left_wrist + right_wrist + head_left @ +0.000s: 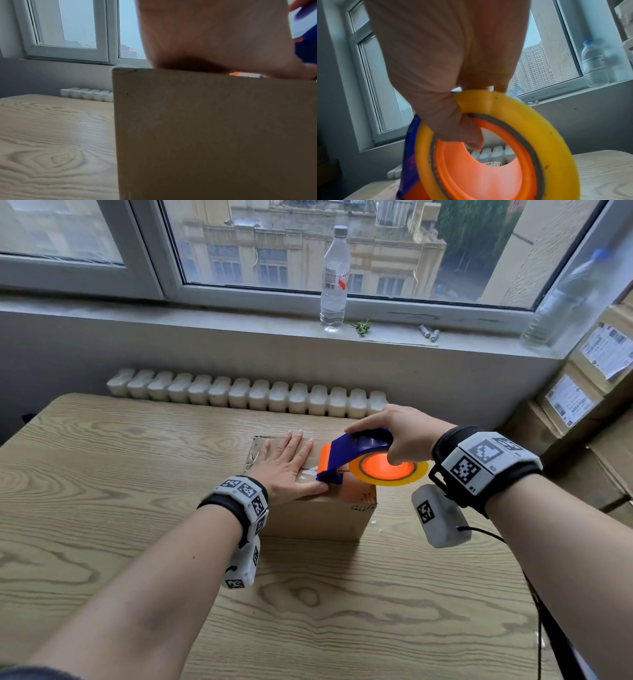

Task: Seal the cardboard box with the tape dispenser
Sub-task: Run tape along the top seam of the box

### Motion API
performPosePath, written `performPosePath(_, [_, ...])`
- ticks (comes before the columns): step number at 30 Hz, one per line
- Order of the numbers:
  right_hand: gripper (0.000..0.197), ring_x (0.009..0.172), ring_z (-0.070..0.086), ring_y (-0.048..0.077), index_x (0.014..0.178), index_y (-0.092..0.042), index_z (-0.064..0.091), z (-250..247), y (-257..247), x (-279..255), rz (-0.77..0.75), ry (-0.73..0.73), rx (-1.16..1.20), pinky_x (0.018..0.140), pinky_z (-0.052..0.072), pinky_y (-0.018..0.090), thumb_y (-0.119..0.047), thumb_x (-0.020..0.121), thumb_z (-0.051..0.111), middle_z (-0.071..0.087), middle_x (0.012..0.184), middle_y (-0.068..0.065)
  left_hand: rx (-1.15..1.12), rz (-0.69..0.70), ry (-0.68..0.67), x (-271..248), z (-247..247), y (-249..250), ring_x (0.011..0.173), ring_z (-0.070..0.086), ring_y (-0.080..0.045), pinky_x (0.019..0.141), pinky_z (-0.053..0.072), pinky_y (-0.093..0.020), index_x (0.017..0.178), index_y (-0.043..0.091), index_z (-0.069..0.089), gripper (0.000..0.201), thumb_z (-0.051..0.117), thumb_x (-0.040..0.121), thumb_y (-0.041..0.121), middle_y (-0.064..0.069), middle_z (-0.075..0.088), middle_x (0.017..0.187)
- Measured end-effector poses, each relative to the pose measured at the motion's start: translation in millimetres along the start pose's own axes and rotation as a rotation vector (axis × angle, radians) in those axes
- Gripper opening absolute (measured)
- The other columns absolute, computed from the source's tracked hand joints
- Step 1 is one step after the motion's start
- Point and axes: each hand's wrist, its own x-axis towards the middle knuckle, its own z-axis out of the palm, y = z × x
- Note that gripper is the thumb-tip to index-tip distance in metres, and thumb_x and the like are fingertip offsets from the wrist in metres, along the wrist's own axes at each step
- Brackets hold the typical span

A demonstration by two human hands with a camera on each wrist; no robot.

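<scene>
A small brown cardboard box [318, 518] stands on the wooden table [102, 474]; its near side [214, 135] fills the left wrist view. My left hand [286, 463] lies flat on the box's top, fingers straight, pressing the flaps down. My right hand [400, 434] grips a blue and orange tape dispenser [346, 455] holding a yellow tape roll [388, 470], thumb in the orange hub [479, 175]. The dispenser's front end touches the box top beside my left thumb. The right wrist view shows the yellow roll [547, 132] close up.
A radiator [246, 392] runs behind the table. On the windowsill stand a clear water bottle [335, 278], a second bottle [565, 299] at the right, and two batteries [429, 332]. Stacked cardboard boxes [589, 392] stand at the right edge.
</scene>
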Motion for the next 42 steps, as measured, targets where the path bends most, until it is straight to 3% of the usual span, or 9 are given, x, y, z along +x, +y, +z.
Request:
performPosePath(3, [0.08,0.095,0.04,0.013,0.132,-0.043,0.05,0,-2,1,0.011,-0.009,-0.007,0.078,0.04,0.028,0.009,0.071,0.052,0.038,0.084,-0.017,0.004,0.011,0.031,1,2,0,0.144,-0.025,-0.014,0.118,-0.015,-0.046,0.149,0.024,-0.018,0.095,0.024,0.083,0.077,0.001,-0.026,0.157])
performPosePath(9, [0.081,0.096,0.043,0.013,0.133,-0.04,0.05,-3,-5,1,0.049,-0.015,0.017,0.081,0.045,0.029,0.011,0.07,0.054,0.035,0.081,-0.022,-0.019,0.06,0.046,10,2,7,0.145,-0.023,-0.013,0.118,-0.014,-0.049,0.15,0.016,-0.016,0.109,0.031,0.077,0.081,-0.001,-0.023,0.158])
performPosePath(13, [0.084,0.095,0.049,0.016,0.133,-0.041,0.05,-4,-1,4,0.064,-0.017,0.04,0.077,0.047,0.029,0.01,0.067,0.058,0.045,0.098,-0.01,-0.028,0.084,-0.016,15,-6,18,0.145,-0.024,-0.015,0.116,-0.015,-0.053,0.149,0.011,-0.018,0.133,0.05,0.062,0.084,-0.003,-0.024,0.158])
performPosePath(17, [0.084,0.096,0.05,0.014,0.131,-0.043,0.051,-6,8,6,0.035,-0.036,0.059,0.08,0.049,0.03,0.008,0.065,0.062,0.048,0.108,-0.011,0.028,0.045,-0.093,18,-16,23,0.146,-0.023,-0.015,0.116,-0.012,-0.055,0.15,0.013,-0.02,0.145,0.07,0.054,0.074,-0.001,-0.023,0.158])
performPosePath(24, [0.072,0.101,0.056,0.015,0.13,-0.04,0.053,-8,20,14,-0.094,-0.092,0.085,0.085,0.047,0.027,-0.008,0.069,0.073,0.059,0.118,-0.007,0.106,-0.056,-0.106,17,-20,33,0.147,-0.016,-0.015,0.118,-0.003,-0.052,0.149,0.017,-0.02,0.141,0.08,0.057,0.05,0.001,-0.02,0.159])
performPosePath(28, [0.072,0.097,0.053,0.016,0.13,-0.04,0.053,-13,32,15,-0.133,-0.096,0.065,0.083,0.048,0.029,-0.002,0.07,0.067,0.057,0.119,-0.003,0.105,-0.08,-0.105,15,-23,38,0.148,-0.012,-0.017,0.119,0.002,-0.051,0.151,0.016,-0.016,0.136,0.082,0.059,0.042,0.0,-0.016,0.16])
performPosePath(33, [0.085,0.099,0.049,0.014,0.135,-0.047,0.043,-17,51,6,-0.159,-0.087,0.047,0.082,0.043,0.027,0.002,0.068,0.064,0.051,0.118,-0.008,0.093,-0.092,-0.077,19,-24,40,0.148,-0.003,-0.02,0.12,0.005,-0.05,0.153,0.021,0.0,0.131,0.084,0.054,0.042,0.002,-0.007,0.159])
performPosePath(39, [0.09,0.102,0.05,0.015,0.137,-0.049,0.039,-14,79,-9,-0.138,-0.073,0.051,0.079,0.04,0.025,0.003,0.067,0.063,0.048,0.116,-0.012,0.103,-0.101,-0.088,20,-23,39,0.148,-0.005,-0.02,0.12,0.006,-0.05,0.151,0.021,-0.013,0.137,0.084,0.056,0.04,0.001,-0.01,0.16])
performPosePath(42, [0.095,0.105,0.05,0.016,0.139,-0.051,0.034,-18,99,-17,-0.088,-0.083,0.038,0.084,0.044,0.027,0.001,0.066,0.066,0.05,0.126,-0.01,0.117,-0.105,-0.094,20,-22,41,0.148,-0.009,-0.018,0.119,0.005,-0.051,0.151,0.023,-0.015,0.139,0.084,0.055,0.042,0.003,-0.013,0.16])
